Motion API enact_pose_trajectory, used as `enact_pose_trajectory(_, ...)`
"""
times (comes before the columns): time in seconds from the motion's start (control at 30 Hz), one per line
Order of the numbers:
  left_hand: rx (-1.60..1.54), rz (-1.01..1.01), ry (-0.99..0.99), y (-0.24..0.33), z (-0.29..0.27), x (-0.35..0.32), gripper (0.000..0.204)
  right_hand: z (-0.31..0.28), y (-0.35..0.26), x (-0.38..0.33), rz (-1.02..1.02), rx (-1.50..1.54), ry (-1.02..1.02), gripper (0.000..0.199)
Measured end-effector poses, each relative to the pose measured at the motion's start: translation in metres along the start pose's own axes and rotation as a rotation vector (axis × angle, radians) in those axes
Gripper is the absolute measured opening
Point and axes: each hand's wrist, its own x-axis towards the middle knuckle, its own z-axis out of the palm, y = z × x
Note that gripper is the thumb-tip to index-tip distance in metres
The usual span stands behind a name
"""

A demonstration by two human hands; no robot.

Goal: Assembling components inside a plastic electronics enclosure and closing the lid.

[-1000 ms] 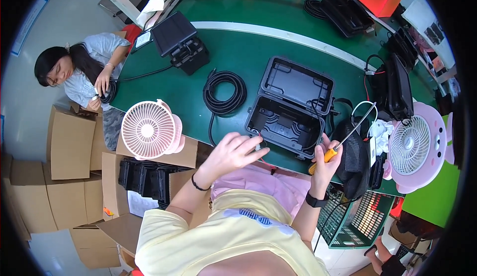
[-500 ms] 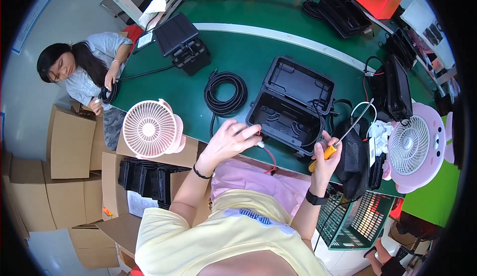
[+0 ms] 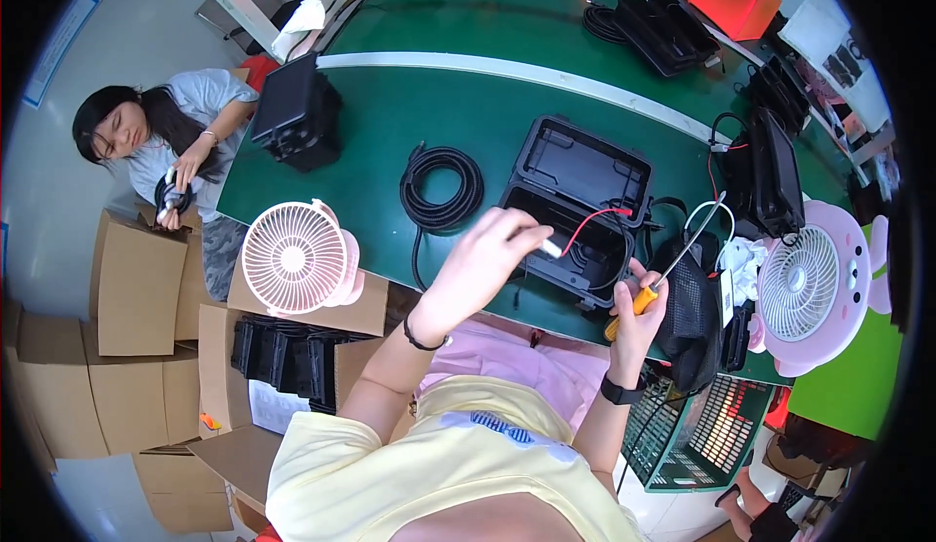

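My left hand [image 3: 487, 257] is raised over the near left edge of an open black plastic box [image 3: 583, 164]. Its fingers pinch a small white connector [image 3: 551, 248]. A thin red wire [image 3: 588, 220] arches from this connector across the box toward the lid side, ending in a red tip. My right hand [image 3: 636, 326], at the box's near right corner, is closed around the orange-yellow handle of a screwdriver [image 3: 690, 251]. The screwdriver's metal shaft points up and away to the right. Left of the box lies a coiled black cable [image 3: 472, 191], its tail running toward the table's near edge.
A pink fan [image 3: 294, 254] stands at the left edge, another pink fan [image 3: 799, 284] at the right. A black mesh bag [image 3: 687, 318] hangs beside my right hand. A closed black box [image 3: 297, 118] sits far left, near a co-worker handling a cable. Below are cartons [image 3: 141, 284] and a green crate [image 3: 687, 440].
My left hand has moved up and right, lifting the white connector and red wire over the box. My right hand stays put. The far-left black box has shifted left and turned; the co-worker's hands moved.
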Motion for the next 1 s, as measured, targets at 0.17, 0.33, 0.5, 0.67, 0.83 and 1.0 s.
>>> enact_pose_trajectory(0.17, 0.112, 0.138, -0.099, 0.000, 0.023, -0.003, 0.035, -0.006, -0.004, 0.013, -0.088, -0.129, -0.089, 0.039)
enact_pose_trajectory(0.33, 0.181, 0.110, -0.060, 0.007, 0.032, -0.015, 0.045, 0.005, -0.020, 0.060, -0.185, -0.155, 0.034, 0.023)
enact_pose_trajectory(0.5, 0.206, 0.152, -0.114, 0.007, 0.030, -0.022, 0.055, 0.009, -0.016, 0.125, -0.225, -0.364, -0.159, 0.016)
enact_pose_trajectory(0.67, 0.304, 0.127, -0.080, 0.008, 0.036, -0.026, 0.055, 0.012, -0.018, 0.132, -0.156, -0.190, -0.268, 0.019)
enact_pose_trajectory(0.83, 0.401, -0.001, -0.302, 0.015, 0.026, -0.023, 0.060, 0.022, -0.052, 0.093, -0.387, -0.142, -0.232, 0.028)
enact_pose_trajectory(1.0, 0.252, 0.016, -0.264, 0.013, 0.008, -0.007, 0.073, 0.021, -0.057, 0.076, -0.481, -0.179, -0.219, 0.028)
